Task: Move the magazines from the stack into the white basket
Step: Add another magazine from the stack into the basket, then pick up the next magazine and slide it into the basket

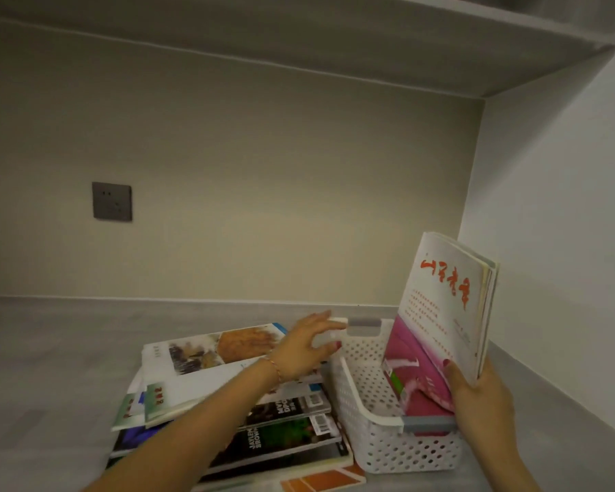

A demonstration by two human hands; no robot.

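Over the one white perforated plastic basket [377, 420], the right hand [476, 395] grips a white-and-pink magazine [437, 321] upright, long axis near vertical; the left hand [306, 346] hovers open-fingered above one messy magazine stack [228, 403].

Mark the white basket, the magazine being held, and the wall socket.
white basket [377, 452]: head view, on its perforated near wall.
held magazine [441, 300]: head view, on the white upper cover below the red title.
wall socket [112, 201]: head view, on the middle of its dark plate.
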